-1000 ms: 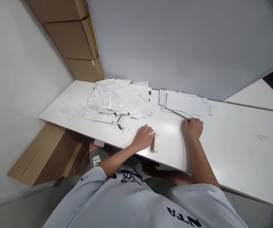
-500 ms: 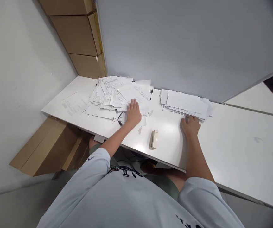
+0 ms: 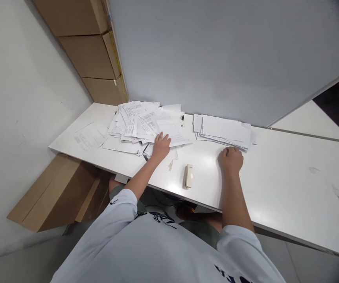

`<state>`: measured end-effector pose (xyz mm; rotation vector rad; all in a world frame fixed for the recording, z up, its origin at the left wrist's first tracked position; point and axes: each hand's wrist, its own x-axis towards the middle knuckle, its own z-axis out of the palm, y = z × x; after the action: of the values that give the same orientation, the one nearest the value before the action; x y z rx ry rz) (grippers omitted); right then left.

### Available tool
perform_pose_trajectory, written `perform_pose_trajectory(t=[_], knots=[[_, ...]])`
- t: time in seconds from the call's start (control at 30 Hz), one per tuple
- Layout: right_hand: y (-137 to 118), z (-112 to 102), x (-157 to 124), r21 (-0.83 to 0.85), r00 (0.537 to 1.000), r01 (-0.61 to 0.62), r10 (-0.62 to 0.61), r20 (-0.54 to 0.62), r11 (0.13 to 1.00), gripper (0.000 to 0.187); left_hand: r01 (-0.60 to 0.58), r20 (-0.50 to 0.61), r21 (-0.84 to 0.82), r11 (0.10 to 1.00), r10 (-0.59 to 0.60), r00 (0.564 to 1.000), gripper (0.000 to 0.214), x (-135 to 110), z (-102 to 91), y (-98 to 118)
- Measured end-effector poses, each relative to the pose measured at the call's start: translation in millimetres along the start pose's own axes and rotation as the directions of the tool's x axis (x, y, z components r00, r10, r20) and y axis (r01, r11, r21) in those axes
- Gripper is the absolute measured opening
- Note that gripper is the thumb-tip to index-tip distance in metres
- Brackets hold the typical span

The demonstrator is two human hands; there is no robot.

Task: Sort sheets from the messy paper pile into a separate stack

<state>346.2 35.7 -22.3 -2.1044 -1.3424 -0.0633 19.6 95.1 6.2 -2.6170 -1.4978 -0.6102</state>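
Observation:
My left hand [image 3: 161,147] lies with its fingers stretched out on a printed paper sheet [image 3: 175,134] at the front right of a messy paper pile [image 3: 140,122]. That sheet's right corner sticks out over the table. My right hand [image 3: 231,160] rests on the table as a loose fist, with nothing visible in it. Just beyond its knuckles lies a neater stack of papers [image 3: 222,129]. Between my two hands, closer to the table's front edge, is a cream stapler [image 3: 188,176].
A single printed sheet [image 3: 89,137] lies on the left of the white table [image 3: 281,177]. Cardboard boxes [image 3: 89,57] are stacked in the back corner, and an open carton [image 3: 51,192] stands below the left end. A grey panel [image 3: 216,59] rises behind the table.
Under my left hand, a sheet on the pile has turned and slid toward the right front. My right hand has drawn slightly back from the neater stack and curled up. The view has shifted a little.

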Motion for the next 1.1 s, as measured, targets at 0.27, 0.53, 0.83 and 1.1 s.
perform_pose_trajectory(t=[0.27,0.53,0.83,1.1], knots=[[-42,-6,-25,0.290,0.971,0.102,-0.159,0.180,0.952,0.028,0.178,-0.037,-0.119,0.977,-0.183,0.982,0.046,5,2.7,-5],[-111,-34,-59,0.821,0.844,-0.403,-0.182,0.505,0.405,0.035,-0.080,-0.250,-0.178,0.981,0.033,0.968,0.045,-9,-16.0,26],[-142,-22,-42,0.852,0.879,-0.477,0.095,0.468,0.217,0.037,-0.372,-0.065,-0.232,0.899,0.367,0.928,0.047,-25,-31.8,34],[-139,-66,-51,0.868,0.932,-0.201,-0.185,0.312,0.454,0.042,0.101,-0.232,-0.473,0.875,-0.235,0.944,0.088,-48,-54.2,18]])
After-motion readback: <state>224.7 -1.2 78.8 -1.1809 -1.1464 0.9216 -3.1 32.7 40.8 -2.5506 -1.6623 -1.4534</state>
